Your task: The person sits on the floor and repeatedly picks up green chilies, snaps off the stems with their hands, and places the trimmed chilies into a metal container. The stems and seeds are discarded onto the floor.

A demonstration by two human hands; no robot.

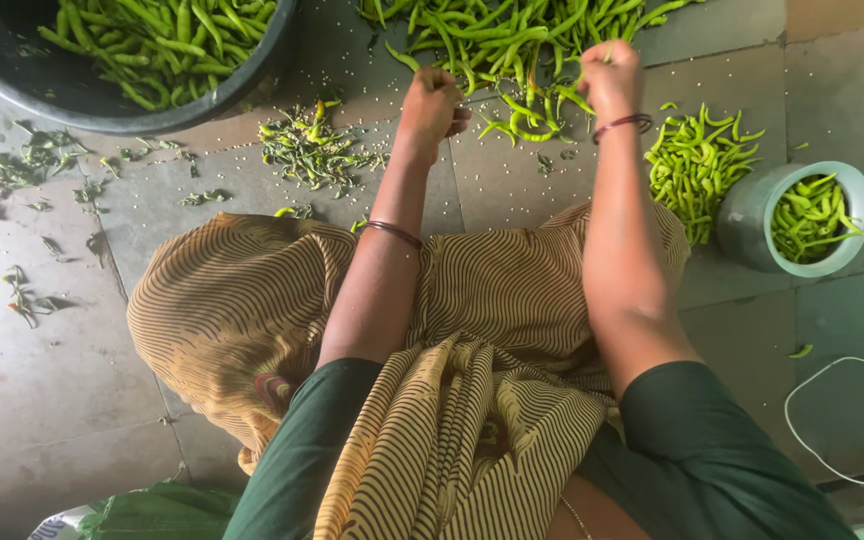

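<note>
- Far left: dark tub (pixel 12 75), part full of green chillies, cut off by the frame edge.
- Far centre: big chilli pile (pixel 512 40) loose on the floor, just beyond both hands.
- Right: smaller chilli heap (pixel 697 165) on the floor, just beside a pale pot (pixel 752 215) lying tilted w/ chillies inside.
- Betw. tub & left hand: stem scraps (pixel 312 150) in a clump, w/ pale seeds scattered around; more leafy bits (pixel 27 165) strewn far left.
- Near right: thin white cord (pixel 802 440) looping over the floor.
- Near left corner: green bag (pixel 152 510), only partly seen.
- Nothing blocks the hands; the person's lap in striped tan cloth (pixel 242 300) fills the near middle.
- Surface: grey stone floor tiles (pixel 42 400), worn, w/ visible joints. Room beyond not seen.
- Left hand (pixel 432 105): curled into a closed fist, knuckles up, at the near edge of the pile; can't tell what's inside. Bangle on that forearm.
- Right hand (pixel 610 78): fingers pinched tight, raised over the pile; seems to grip a chilli at the fingertips, but it's too small to be sure. Dark bangle at wrist.
- Hands are near each other, not touching.
</note>
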